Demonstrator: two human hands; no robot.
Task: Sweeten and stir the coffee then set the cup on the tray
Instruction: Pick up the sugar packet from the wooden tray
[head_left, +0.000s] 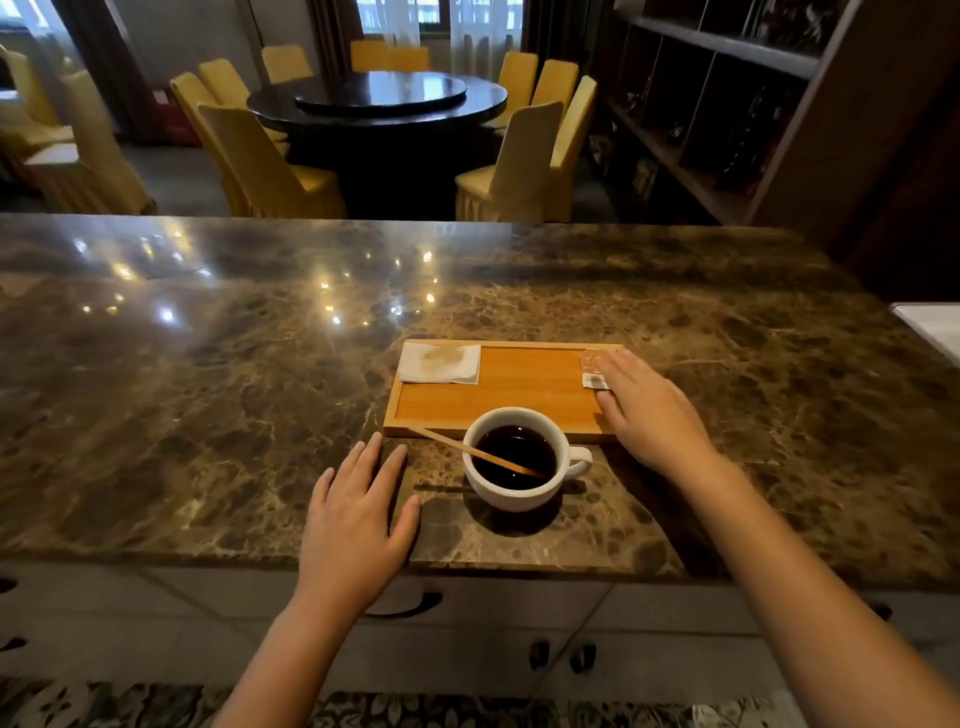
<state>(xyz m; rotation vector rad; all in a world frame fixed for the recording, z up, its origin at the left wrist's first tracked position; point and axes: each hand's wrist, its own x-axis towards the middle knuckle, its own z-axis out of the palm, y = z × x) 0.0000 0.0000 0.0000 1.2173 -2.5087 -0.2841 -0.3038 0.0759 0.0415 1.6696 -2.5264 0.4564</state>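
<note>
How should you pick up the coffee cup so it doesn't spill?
Hold the cup by its handle, coming in from the right. The handle sticks out on that side, toward the right hand, and nothing blocks it. The stir stick leans out over the left rim, so that side is awkward. The cup is nearly full, so it should probably be lifted level onto the tray.

Marble counter (208, 389), tray (498, 400), cup (511, 499)
</note>
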